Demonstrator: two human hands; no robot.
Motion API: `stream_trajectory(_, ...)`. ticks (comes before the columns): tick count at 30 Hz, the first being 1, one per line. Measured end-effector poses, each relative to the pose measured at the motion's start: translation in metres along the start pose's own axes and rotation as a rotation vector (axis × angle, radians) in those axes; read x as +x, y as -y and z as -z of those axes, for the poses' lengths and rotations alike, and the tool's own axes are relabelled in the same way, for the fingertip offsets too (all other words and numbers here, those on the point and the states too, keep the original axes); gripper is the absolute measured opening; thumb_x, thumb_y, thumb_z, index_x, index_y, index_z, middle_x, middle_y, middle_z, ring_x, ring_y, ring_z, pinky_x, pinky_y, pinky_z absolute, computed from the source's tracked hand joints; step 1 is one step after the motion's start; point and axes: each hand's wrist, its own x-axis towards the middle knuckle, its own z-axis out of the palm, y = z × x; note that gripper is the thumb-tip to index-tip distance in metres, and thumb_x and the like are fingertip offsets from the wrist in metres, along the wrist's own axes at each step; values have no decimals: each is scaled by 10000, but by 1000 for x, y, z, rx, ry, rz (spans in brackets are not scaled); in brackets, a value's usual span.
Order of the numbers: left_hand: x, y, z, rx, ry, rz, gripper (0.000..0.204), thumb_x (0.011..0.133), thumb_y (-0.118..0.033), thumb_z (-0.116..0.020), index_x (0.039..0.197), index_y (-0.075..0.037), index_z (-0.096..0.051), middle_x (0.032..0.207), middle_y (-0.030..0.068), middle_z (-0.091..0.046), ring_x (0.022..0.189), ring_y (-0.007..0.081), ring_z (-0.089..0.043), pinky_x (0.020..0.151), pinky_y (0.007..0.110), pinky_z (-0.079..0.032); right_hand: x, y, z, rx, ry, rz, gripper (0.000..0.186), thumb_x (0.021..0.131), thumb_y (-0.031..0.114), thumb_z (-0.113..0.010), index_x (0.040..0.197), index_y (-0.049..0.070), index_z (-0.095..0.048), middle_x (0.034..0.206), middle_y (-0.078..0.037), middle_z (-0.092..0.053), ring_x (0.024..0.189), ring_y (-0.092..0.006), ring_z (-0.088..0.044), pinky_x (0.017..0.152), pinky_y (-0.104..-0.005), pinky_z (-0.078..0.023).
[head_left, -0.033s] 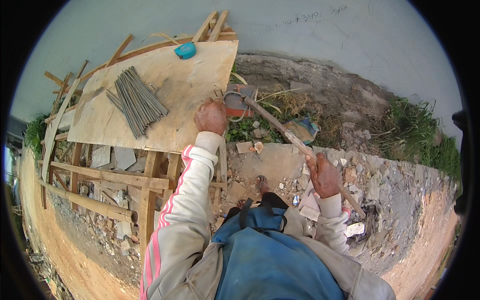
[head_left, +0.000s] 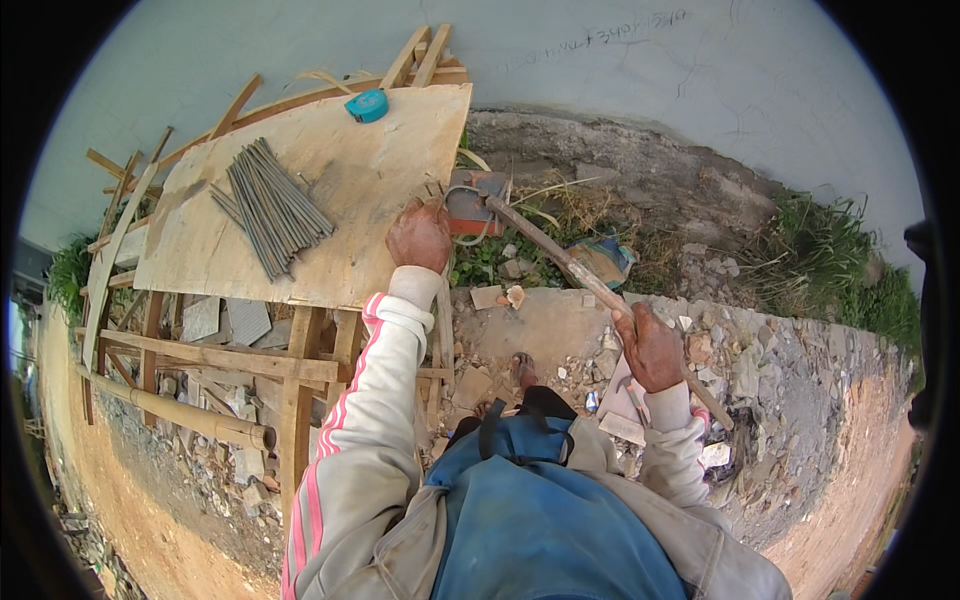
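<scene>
Left hand clenched at the bench's right edge, contents unclear; long bar gripped, farther right, by right hand.

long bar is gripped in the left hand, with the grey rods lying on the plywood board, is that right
Wrong hand: the head view shows the long bar gripped in the right hand, with the grey rods lying on the plywood board.
</scene>
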Motion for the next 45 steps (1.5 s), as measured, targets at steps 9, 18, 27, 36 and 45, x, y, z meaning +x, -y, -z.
stream_trajectory(9, 25, 42, 9, -423, 303, -6, 376, 907, -290, -639, 1207, -78, -717, 1089, 188, -727, 977, 339, -704, 859, 418, -540, -34, -109, 78, 449, 657, -353, 549, 992, 577, -574, 772, 74, -552, 586, 9, -477, 529, -106, -522, 479, -297, -424)
stream_trajectory(18, 33, 55, 9, -483, 440, -92, 424, 871, -252, -675, 1228, -25, -697, 1040, 188, -738, 917, 265, -701, 856, 367, -528, -70, -119, 77, 98, 359, -325, 668, 980, 636, -536, 712, 25, -543, 587, -48, -396, 578, -173, -399, 550, -377, -357)
stream_trajectory(27, 28, 54, -1, -493, 351, -76, 367, 848, -291, -657, 1167, -125, -731, 1062, 194, -717, 1000, 384, -672, 897, 461, -521, -152, 8, 53, -178, 77, -371, 627, 980, 619, -515, 788, 36, -642, 647, -230, -599, 655, -452, -618, 615, -513, -469)
stream_trajectory(36, 14, 40, 13, -293, 235, -145, 338, 873, -301, -627, 1156, -162, -749, 1127, 188, -668, 1032, 390, -650, 917, 480, -510, -148, -15, 36, -27, 148, -353, 703, 992, 636, -482, 750, -17, -577, 629, -243, -540, 630, -458, -563, 599, -508, -428)
stream_trajectory(45, 18, 48, -1, -299, 174, -201, 349, 884, -301, -625, 1151, -110, -743, 1141, 187, -668, 1073, 385, -643, 944, 469, -506, -170, 28, 37, -118, 34, -399, 586, 989, 578, -537, 775, 39, -627, 616, -222, -604, 622, -448, -634, 555, -522, -476)
